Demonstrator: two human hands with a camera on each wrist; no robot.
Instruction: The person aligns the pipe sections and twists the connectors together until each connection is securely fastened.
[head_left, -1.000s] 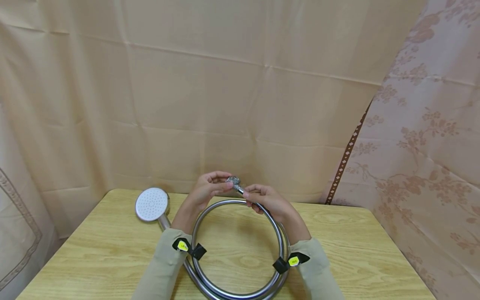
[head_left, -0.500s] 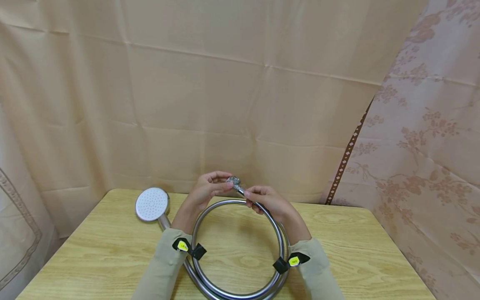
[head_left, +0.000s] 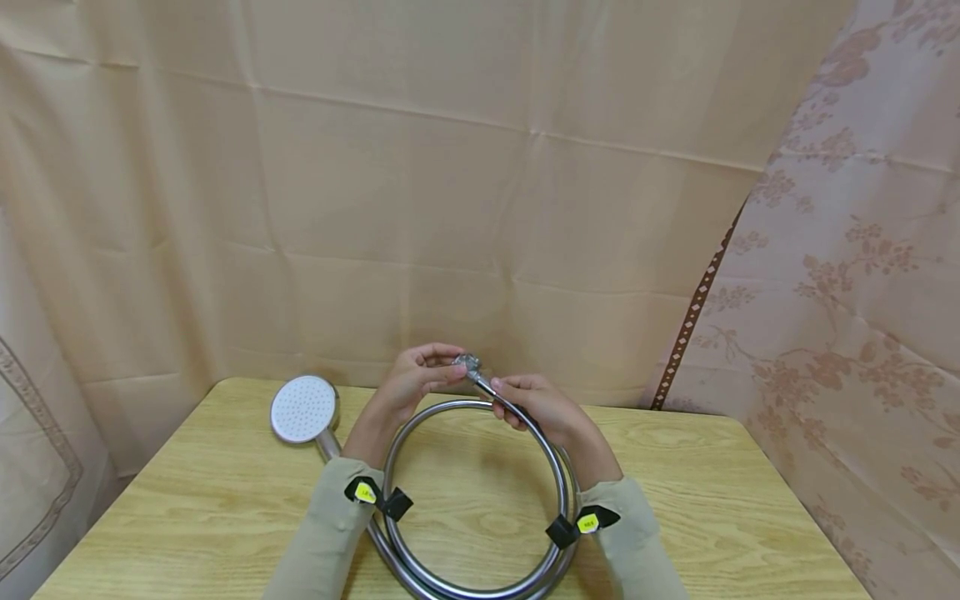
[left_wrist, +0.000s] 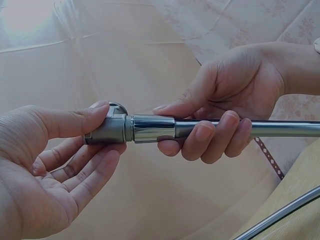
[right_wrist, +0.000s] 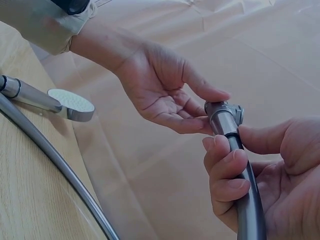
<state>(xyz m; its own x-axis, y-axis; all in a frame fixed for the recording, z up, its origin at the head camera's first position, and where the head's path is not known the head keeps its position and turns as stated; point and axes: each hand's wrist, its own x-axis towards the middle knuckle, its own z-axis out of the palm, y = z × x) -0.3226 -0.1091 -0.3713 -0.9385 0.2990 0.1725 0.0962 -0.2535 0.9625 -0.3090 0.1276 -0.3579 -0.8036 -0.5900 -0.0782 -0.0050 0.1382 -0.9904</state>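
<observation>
My left hand (left_wrist: pixel 50 160) pinches a short grey metal fitting with a rounded side part (left_wrist: pixel 111 129) between thumb and fingertips. The fitting meets the chrome nut (left_wrist: pixel 154 129) of a shower hose (right_wrist: pixel 248 205) end to end. My right hand (right_wrist: pixel 290 170) has its fingers curled round the hose just behind that nut, thumb tip at the nut. In the head view both hands are raised near the table's back edge, left hand (head_left: pixel 420 379) and right hand (head_left: pixel 540 404) close together. The silver hose (head_left: pixel 480 592) loops in a coil below them.
A round shower head (head_left: pixel 303 408) with a white face lies at the left of the wooden table (head_left: pixel 675 492), its handle running towards the coil behind the left forearm. Beige cloth (head_left: pixel 390 192) hangs behind the table, and flowered cloth (head_left: pixel 862 292) at the right.
My right hand has shifted slightly back and down along the hose, so more of its end shows between the hands. My left hand and the fitting stay in place.
</observation>
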